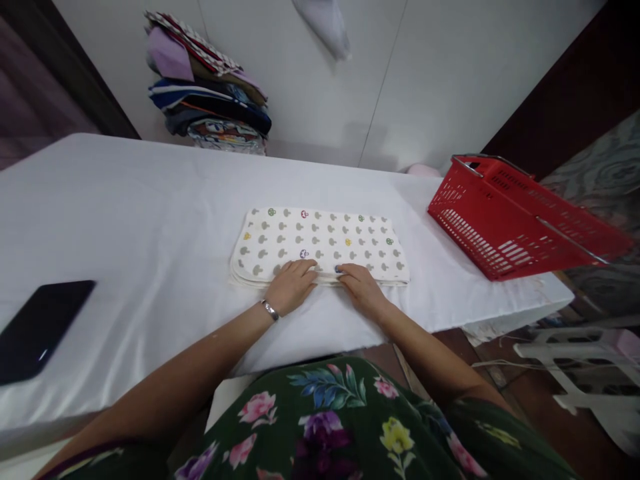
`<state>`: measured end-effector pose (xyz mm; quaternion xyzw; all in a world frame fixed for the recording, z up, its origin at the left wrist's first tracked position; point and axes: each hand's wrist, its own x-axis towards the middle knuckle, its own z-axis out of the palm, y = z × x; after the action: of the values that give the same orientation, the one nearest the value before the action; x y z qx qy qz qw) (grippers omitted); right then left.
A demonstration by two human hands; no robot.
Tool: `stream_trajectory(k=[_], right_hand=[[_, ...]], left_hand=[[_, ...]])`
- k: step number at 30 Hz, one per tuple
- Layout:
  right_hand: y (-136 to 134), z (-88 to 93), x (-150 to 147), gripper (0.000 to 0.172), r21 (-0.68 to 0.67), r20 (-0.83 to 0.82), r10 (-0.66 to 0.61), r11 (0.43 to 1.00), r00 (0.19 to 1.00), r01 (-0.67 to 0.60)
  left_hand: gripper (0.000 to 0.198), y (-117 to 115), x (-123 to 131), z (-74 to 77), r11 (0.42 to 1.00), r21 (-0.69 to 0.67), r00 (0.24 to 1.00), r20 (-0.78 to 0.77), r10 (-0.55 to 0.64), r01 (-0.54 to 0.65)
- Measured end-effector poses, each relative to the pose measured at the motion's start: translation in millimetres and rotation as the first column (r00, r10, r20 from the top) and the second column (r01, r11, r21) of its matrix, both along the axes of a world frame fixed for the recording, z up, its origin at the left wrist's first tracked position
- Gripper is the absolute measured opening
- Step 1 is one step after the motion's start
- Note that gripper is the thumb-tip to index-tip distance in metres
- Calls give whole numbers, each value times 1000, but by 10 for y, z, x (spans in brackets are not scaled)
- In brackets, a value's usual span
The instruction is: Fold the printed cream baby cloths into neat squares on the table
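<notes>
At our far left, one flat, glossy black phone [45, 327] lies on the table [150, 213], whose smooth white cover ripples slightly. Beyond the table's far edge, against a pale wall [430, 73], we see one stack of folded fabrics [215, 93], uneven at its sides, with lilac, blue, dark and patterned layers.

At the middle, well apart from the phone, lies one folded cloth [323, 233]: a soft, cream oblong in several layers, printed with rows of grey mushroom shapes and a few coloured ones. It sits near the table's front edge, with room to either side.

Two hands meet its near edge. The left hand [293, 287], fingers close together and a metal bracelet [270, 310] at the wrist, pinches that edge; just beside it, the right hand [363, 287] pinches it too, between thumb and fingers.

Further right, we find one red basket [520, 220] of slotted plastic with metal handles, reaching past the table's right edge. Below stands a white plastic stool [580, 400].
</notes>
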<state>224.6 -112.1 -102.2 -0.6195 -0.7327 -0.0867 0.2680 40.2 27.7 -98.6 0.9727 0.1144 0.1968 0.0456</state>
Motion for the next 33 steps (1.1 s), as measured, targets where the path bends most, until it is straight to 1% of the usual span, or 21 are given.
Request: stream_trajectory(k=[3, 8, 12, 17, 21, 24, 28, 33], right_hand=[[16, -1, 16, 19, 19, 13, -6, 1000, 1000, 6], [19, -43, 29, 19, -10, 39, -13, 1000, 999, 13], [11, -44, 7, 21, 1, -27, -31, 1000, 999, 31], [20, -13, -10, 21, 6, -75, -40, 999, 996, 41], [18, -40, 21, 20, -39, -26, -39, 999, 999, 38], [4, -62, 44, 21, -80, 21, -34, 996, 999, 36], [-11, -56, 49, 23, -90, 52, -52, 994, 997, 56], [-6, -74, 62, 21, -75, 77, -32, 996, 997, 38]], left_hand=[[16, 9, 19, 18, 1000, 2, 1000, 5, 15, -15], [21, -5, -3, 4, 999, -45, 999, 39, 30, -28], [22, -38, 13, -1, 995, -95, 998, 56, 35, -30], [20, -81, 109, 28, 995, -86, 997, 49, 58, -54], [19, -103, 121, 34, 998, -42, 994, 97, 57, -53], [17, -115, 82, 36, 999, 45, 992, 127, 11, -17], [16, -115, 42, 53, 990, 134, 986, 157, -57, 36], [14, -76, 50, 36, 985, 157, 980, 172, -98, 71]])
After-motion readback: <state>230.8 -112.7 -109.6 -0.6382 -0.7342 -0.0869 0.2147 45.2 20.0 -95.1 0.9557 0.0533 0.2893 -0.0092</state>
